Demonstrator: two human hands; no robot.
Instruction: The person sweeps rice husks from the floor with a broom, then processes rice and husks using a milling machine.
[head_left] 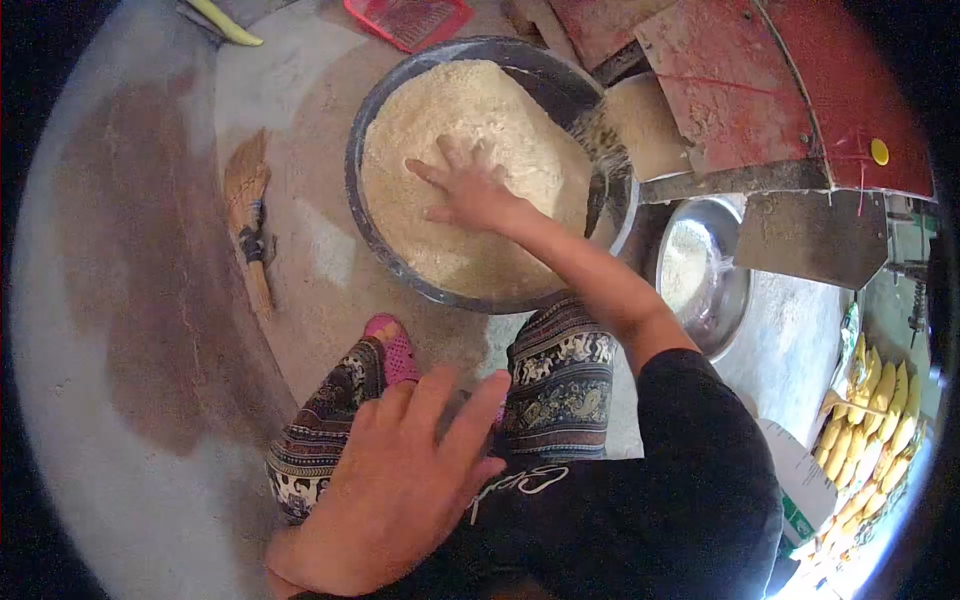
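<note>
Flour (450, 130) stands in a pale heap inside the dark basin (400, 262), which sits on the concrete floor (150, 300) directly under the spout (612, 165) of the red machine (740, 80), probably so that falling meal lands inside the rim. The right hand (470, 190) lies palm down on the heap, fingers spread apart and clamped on nothing, pressing the surface. The left hand (400, 480) hovers over the bent knee, fingers loosely apart and holding nothing, apparently for balance in the squat. A steel bowl (738, 318) sits just beside the basin under the machine. A short broom (248, 215) lies on the floor to the left.
</note>
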